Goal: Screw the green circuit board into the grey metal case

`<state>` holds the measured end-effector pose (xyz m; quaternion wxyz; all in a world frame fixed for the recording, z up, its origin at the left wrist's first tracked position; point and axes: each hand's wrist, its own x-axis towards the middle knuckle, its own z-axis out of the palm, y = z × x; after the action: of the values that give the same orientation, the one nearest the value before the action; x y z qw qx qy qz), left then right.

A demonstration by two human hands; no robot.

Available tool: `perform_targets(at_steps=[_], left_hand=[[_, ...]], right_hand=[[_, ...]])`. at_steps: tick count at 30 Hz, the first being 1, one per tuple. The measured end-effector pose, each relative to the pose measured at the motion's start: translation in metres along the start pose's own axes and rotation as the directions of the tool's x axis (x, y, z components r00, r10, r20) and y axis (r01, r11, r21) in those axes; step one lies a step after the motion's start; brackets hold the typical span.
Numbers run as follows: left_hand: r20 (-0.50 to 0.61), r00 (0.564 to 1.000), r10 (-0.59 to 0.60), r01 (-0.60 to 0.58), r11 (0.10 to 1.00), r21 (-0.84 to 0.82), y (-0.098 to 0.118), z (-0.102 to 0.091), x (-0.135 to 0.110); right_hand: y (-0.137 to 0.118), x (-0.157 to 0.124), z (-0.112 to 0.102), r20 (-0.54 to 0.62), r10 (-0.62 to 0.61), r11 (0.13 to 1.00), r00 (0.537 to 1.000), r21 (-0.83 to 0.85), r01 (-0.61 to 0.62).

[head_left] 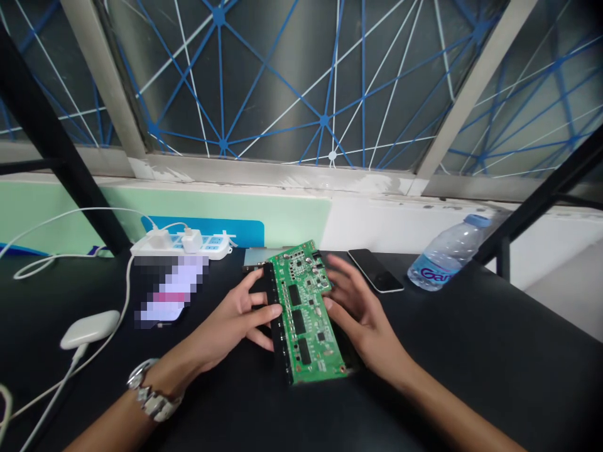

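A green circuit board [311, 326], with a row of black ports [279, 333] along its left edge, is tilted above the black desk. My left hand [245, 314] grips that port edge, its thumb on top and its other fingers at the side and partly beneath. My right hand [362, 307] is at the board's right edge with fingers spread; the thumb tip seems to touch the edge, and I cannot tell if the fingers reach under it. Behind the board's far end, a flat light-coloured item [254, 256] is partly hidden.
A dark phone [375, 270] lies right of the board, with a tilted water bottle [447, 254] farther right. At the left are a lit, blurred phone [174, 292], a white power strip [219, 246], a white charging case [89, 329] and loose cables. Windows stand behind the desk.
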<state>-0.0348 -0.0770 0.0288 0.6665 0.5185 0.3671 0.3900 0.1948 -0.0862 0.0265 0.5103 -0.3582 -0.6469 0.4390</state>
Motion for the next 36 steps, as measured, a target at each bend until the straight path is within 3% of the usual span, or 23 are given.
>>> perform_targets(at_steps=[3, 7, 10, 14, 21, 29, 33, 36], left_hand=[[-0.01, 1.0, 0.03, -0.03, 0.999, -0.014, 0.0, -0.002, 0.0], [-0.001, 0.998, 0.067, -0.067, 0.996, -0.06, -0.003, -0.003, 0.001], [-0.044, 0.996, 0.08, -0.081, 0.996, -0.027, -0.005, -0.002, 0.001], [-0.086, 0.992, 0.094, -0.09, 0.995, 0.045, -0.003, 0.001, -0.001], [-0.091, 0.99, 0.106, -0.104, 0.994, 0.027, 0.0, 0.002, 0.003], [-0.15, 0.984, 0.096, -0.086, 0.993, 0.075, 0.009, -0.014, 0.002], [-0.07, 0.992, 0.101, -0.098, 0.995, 0.035, 0.014, -0.014, -0.002], [-0.032, 0.992, 0.124, -0.124, 0.992, 0.018, 0.011, -0.007, 0.0]], right_hand=[[-0.001, -0.009, 0.005, 0.139, 0.133, 0.991, 0.981, 0.015, -0.136], [-0.005, -0.021, 0.016, 0.246, -0.067, 0.995, 0.967, -0.058, 0.084], [-0.009, -0.025, 0.025, 0.296, -0.122, 0.984, 0.948, -0.09, 0.154], [-0.012, -0.025, 0.029, 0.275, -0.098, 0.981, 0.956, -0.136, 0.14], [-0.005, -0.024, 0.029, 0.228, -0.039, 0.99, 0.973, -0.121, 0.068], [-0.002, -0.008, 0.014, 0.1, 0.042, 0.979, 0.994, -0.204, -0.021], [0.005, 0.001, 0.006, 0.136, 0.176, 0.975, 0.975, -0.16, -0.154], [0.006, 0.002, 0.007, 0.186, 0.193, 0.973, 0.963, -0.165, -0.163]])
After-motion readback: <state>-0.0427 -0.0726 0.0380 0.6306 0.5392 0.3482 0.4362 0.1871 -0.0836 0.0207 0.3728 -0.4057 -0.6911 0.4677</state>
